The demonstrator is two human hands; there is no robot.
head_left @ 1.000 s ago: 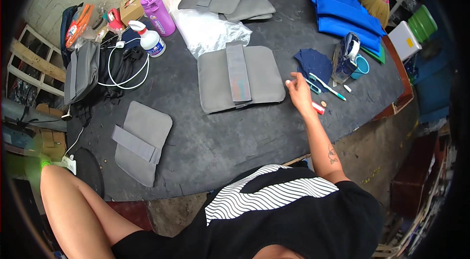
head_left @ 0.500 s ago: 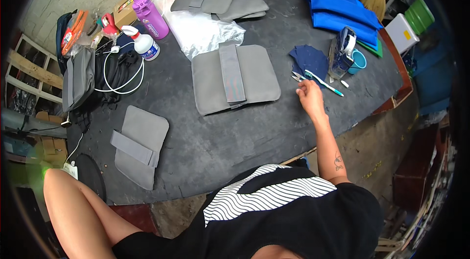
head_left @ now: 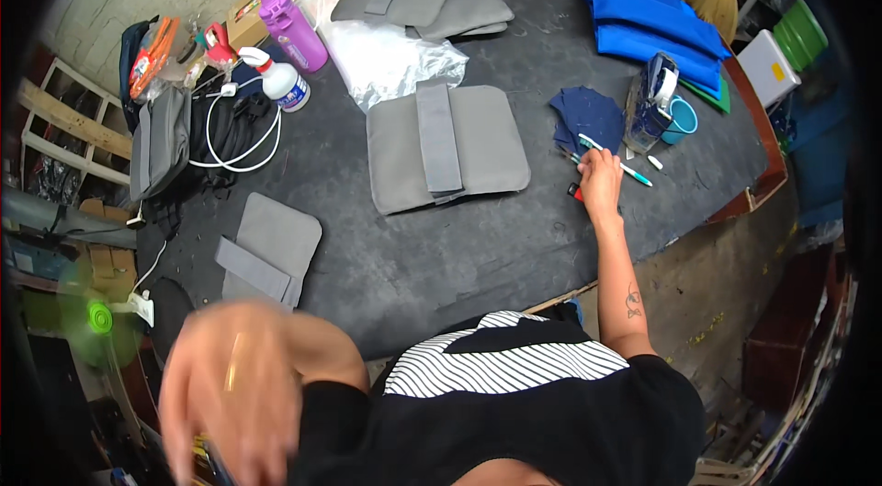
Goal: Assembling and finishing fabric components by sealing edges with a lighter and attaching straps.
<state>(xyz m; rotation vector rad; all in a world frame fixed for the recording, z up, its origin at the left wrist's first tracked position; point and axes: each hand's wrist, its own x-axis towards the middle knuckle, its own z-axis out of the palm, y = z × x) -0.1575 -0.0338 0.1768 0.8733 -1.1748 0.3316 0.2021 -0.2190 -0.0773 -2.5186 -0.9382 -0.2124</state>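
Observation:
My right hand (head_left: 602, 181) is on the right side of the table with its fingers bent together. Beneath them shows a small tool with a red and black handle (head_left: 576, 192), mostly hidden by the hand. A white and teal toothbrush (head_left: 636, 175) passes under the fingers, beside dark blue fabric pieces (head_left: 593, 114). At the lower left, my left hand (head_left: 230, 394) is raised and smeared by motion, close to the camera. It covers the near end of a grey padded piece with a strap (head_left: 280, 233). A larger grey padded panel with a strap (head_left: 496, 141) lies mid-table.
Farther back are grey padded pieces (head_left: 464, 13), clear plastic (head_left: 390, 63), a purple bottle (head_left: 296, 34) and a spray bottle (head_left: 285, 89). A white cable (head_left: 241, 166) loops at left. A tape dispenser (head_left: 648, 100), turquoise cup (head_left: 680, 121) and blue bag (head_left: 652, 31) stand at right.
My left hand has come into view at the lower left, over the strapped grey piece. The right hand's fingers have drawn together, and a red and black handle shows below them.

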